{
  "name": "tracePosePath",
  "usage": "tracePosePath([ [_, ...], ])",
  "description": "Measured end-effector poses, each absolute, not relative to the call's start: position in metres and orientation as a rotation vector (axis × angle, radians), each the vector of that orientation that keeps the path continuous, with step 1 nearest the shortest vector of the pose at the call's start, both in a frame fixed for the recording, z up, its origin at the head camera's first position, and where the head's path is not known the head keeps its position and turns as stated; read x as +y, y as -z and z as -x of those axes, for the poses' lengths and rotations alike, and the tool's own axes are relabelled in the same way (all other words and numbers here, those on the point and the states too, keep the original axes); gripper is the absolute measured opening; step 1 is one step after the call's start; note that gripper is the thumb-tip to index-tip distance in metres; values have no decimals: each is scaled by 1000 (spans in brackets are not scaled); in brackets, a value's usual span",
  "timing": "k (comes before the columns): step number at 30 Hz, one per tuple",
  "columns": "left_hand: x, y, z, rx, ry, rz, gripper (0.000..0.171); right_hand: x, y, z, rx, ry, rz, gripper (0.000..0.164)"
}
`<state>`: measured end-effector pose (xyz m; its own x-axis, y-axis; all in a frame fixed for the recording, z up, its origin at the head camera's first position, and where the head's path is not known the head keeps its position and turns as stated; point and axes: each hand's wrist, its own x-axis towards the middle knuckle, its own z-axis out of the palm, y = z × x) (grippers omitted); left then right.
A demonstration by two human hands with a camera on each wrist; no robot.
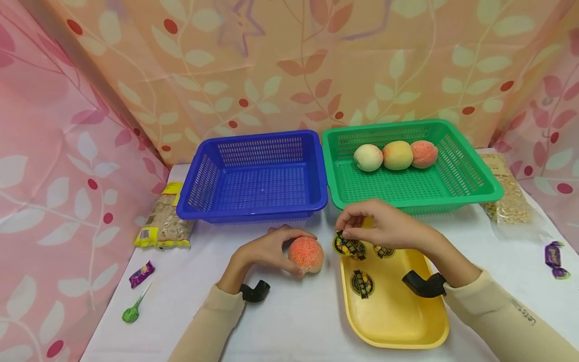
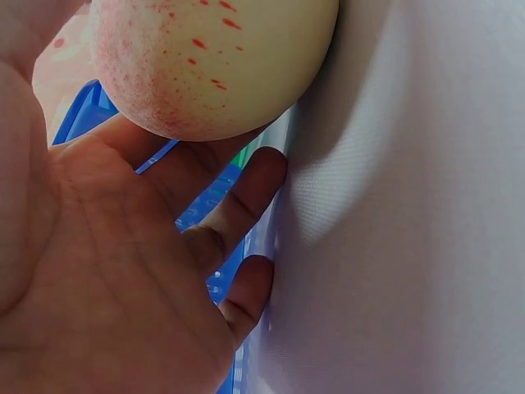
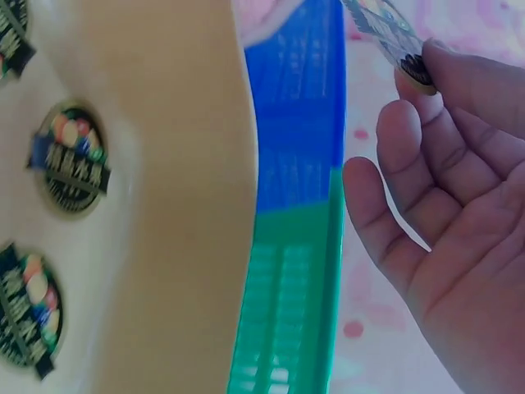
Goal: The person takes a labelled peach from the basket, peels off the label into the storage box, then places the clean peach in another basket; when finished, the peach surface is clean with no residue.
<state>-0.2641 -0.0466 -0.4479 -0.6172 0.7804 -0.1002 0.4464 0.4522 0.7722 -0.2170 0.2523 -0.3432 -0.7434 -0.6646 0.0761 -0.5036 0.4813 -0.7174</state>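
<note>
On the white tablecloth, a reddish-orange peach (image 1: pixel 306 255) stands between the thumb and fingers of my left hand (image 1: pixel 269 251). The left wrist view shows this peach (image 2: pixel 213 66) pale with red flecks on its near side, its lower edge against the fingers. My right hand (image 1: pixel 384 223) pinches a round black-and-gold fruit sticker (image 3: pixel 394 41) by its edge, thumb against fingertip, over the far left end of a yellow tray (image 1: pixel 398 317). Inside that tray lie more of these stickers (image 1: pixel 363 284), black banners across colourful fruit pictures.
Behind my hands stand a blue basket (image 1: pixel 251 213) and a green basket (image 1: pixel 416 201) with three peaches (image 1: pixel 397 155) in it. At left lie a yellow-edged packet (image 1: pixel 165 221), a purple candy (image 1: pixel 141 274) and a green lollipop (image 1: pixel 131 314). At right are a clear bag (image 1: pixel 513 206) and another purple candy (image 1: pixel 555 259).
</note>
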Motion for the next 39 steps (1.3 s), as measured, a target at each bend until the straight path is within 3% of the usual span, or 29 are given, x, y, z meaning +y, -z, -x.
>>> tracePosePath([
  [15,-46,451,262,2270,-1014,-984,79,302,368,200,2573,1182,855,11],
  [39,-48,448,262,2260,-1010,-991,78,312,377,194,2301,910,811,17],
])
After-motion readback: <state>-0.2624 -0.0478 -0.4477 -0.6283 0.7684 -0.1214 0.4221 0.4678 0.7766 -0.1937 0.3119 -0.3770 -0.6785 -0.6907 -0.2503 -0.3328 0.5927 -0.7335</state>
